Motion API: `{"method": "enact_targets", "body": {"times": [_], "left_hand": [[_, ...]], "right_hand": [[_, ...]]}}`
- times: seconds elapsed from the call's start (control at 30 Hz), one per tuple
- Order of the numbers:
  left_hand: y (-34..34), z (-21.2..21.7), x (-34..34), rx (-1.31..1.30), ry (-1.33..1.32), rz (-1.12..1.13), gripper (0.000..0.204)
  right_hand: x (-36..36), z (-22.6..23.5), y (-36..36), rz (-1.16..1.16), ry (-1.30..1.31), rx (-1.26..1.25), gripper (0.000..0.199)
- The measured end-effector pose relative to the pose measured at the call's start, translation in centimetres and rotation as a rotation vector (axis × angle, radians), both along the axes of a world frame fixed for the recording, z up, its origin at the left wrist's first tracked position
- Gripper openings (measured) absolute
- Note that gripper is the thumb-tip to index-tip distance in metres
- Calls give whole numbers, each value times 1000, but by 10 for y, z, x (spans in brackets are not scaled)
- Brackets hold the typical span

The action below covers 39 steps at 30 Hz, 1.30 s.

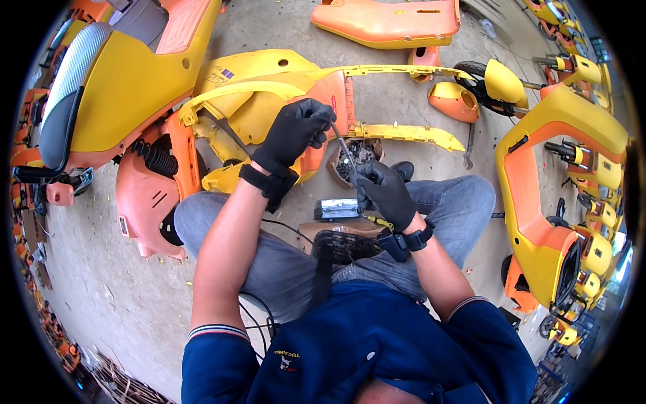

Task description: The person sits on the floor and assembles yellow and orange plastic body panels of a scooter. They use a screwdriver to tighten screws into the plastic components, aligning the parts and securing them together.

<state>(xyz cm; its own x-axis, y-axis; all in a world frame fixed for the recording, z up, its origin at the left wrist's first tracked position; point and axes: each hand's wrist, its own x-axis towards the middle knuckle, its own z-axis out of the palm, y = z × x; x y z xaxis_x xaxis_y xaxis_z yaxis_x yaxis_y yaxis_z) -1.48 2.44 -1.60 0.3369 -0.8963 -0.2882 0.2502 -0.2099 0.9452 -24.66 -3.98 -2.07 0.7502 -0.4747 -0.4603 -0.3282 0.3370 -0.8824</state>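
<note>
My left hand [296,133], in a black glove, is closed with its fingertips pinched at the far end of a slim metal rod-like tool [344,149]. My right hand [386,194], also gloved in black, is wrapped round the tool's near end, which its fingers hide. The rod slants between both hands, above a brown container [334,165] holding small dark and metallic pieces, perhaps screws. Just left of my right hand, a silver and pale blue box [338,209] lies between my legs. Whether a small part sits in my left fingertips is too small to tell.
Yellow and orange body panels [252,101] lie ahead on the concrete floor [121,296]. A scooter body [121,94] stands at left, above a pink-orange cover [151,202]. An orange seat-shaped panel [387,25] lies beyond; a yellow-orange frame [531,182] stands at right.
</note>
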Motion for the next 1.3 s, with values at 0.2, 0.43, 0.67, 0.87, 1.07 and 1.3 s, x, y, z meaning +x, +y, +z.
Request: {"method": "enact_targets", "body": {"times": [0.2, 0.43, 0.67, 0.87, 1.07, 1.3], "left_hand": [[0, -4, -1, -8, 23, -1, 16], [0, 2, -4, 0, 30, -34, 14], [0, 10, -5, -47, 92, -94, 21], [2, 14, -1, 5, 114, -64, 20], [8, -10, 22, 160, -577, 238, 27], [3, -19, 14, 262, -711, 351, 40]], "right_hand": [[1, -5, 1, 28, 33, -125, 15], [5, -11, 6, 37, 46, -256, 15], [9, -12, 0, 13, 58, -196, 14], [10, -14, -5, -58, -32, -175, 13], [10, -40, -15, -212, -68, -125, 13], [18, -95, -32, -308, -81, -44, 11]]}}
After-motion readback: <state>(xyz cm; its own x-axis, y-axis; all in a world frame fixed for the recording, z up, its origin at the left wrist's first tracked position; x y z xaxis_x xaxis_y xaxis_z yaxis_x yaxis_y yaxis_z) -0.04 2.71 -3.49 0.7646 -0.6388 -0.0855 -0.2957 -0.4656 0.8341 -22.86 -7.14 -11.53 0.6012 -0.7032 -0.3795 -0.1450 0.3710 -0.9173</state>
